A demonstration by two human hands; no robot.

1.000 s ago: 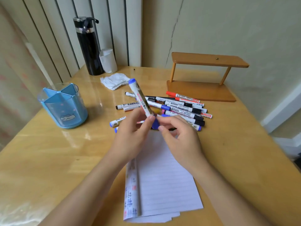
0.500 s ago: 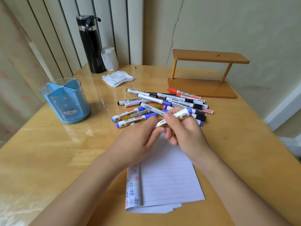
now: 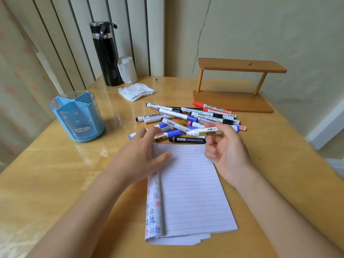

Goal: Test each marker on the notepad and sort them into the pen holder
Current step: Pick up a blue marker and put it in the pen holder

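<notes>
My right hand [image 3: 227, 153] pinches a white marker with a blue rear end [image 3: 197, 132] above the top edge of the lined notepad [image 3: 189, 192]; the marker lies level and its pale tip points left. Blurred by motion, my left hand [image 3: 137, 159] hovers with fingers spread over the notepad's top left corner, and I see nothing in it. Just beyond the notepad lies a pile of several markers [image 3: 186, 116] with blue, black and red caps. The blue pen holder [image 3: 78, 116], split into compartments, stands at the left with no markers showing in it.
A black flask [image 3: 106, 53] and a white paper cup [image 3: 127, 69] stand at the table's back, with a crumpled tissue [image 3: 135, 92] in front of them. A small wooden shelf stand [image 3: 236, 86] sits back right against the wall. The table edge runs close on the right.
The marker went from upright in my left hand, through both hands, to my right hand alone. My left hand let go and moved left over the notepad's corner.
</notes>
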